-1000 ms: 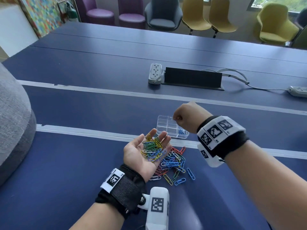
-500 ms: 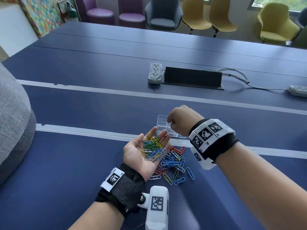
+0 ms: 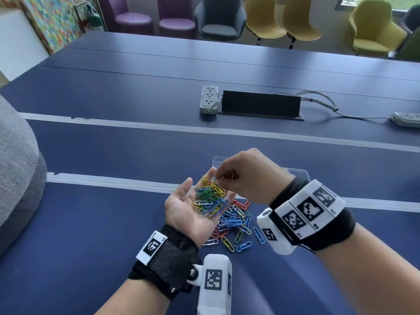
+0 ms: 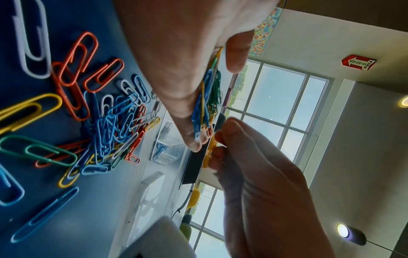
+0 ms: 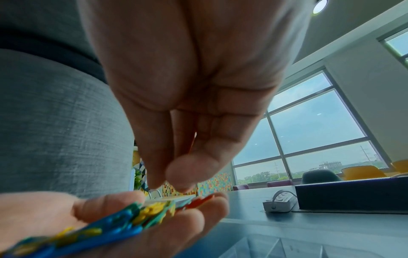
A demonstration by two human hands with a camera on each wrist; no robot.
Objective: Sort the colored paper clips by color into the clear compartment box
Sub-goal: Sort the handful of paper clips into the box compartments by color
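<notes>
We see the colored paper clips in 2 groups: a mixed handful (image 3: 210, 198) of yellow, green and blue ones lying in the left hand (image 3: 195, 209), which is held palm up with fingers relaxed above the table (image 3: 91, 223), and a loose pile (image 3: 235, 223) of blue, red, white, green and yellow clips on the table just below and beside that palm. We cannot count the clips in either group exactly. The right hand (image 3: 246, 176) hovers over the handful with fingertips drawn together at its top edge; we cannot tell whether it pinches a clip. The clear compartment box (image 4: 164, 148) sits just beyond the pile, mostly hidden behind the right hand in the head view; 1 compartment holds a few blue clips. Farther back lie 2 power strips (image 3: 209, 99) and 1 black panel (image 3: 260, 105). In the left wrist view, 1 red wall sign (image 4: 358, 62) reads "FIRE".
</notes>
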